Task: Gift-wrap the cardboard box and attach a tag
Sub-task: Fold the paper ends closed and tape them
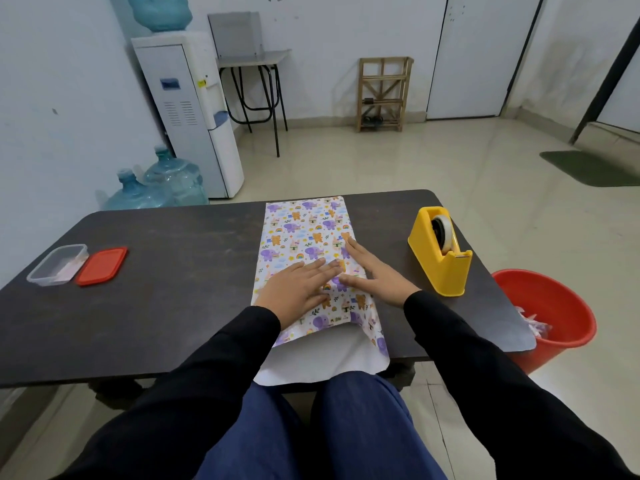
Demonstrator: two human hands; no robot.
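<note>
Animal-print wrapping paper lies folded lengthwise over the middle of the dark table, its white underside hanging over the near edge. The cardboard box is hidden under the paper. My left hand lies flat on the left flap, fingers spread and pressing down. My right hand lies flat on the right flap, fingers pointing away along the overlap. The fingertips of both hands meet at the seam. Neither hand holds anything. A yellow tape dispenser stands to the right of the paper.
A clear plastic container and its red lid sit at the table's left. A red bucket with paper scraps stands on the floor beside the table's right end. A water dispenser and bottles stand beyond the far left corner.
</note>
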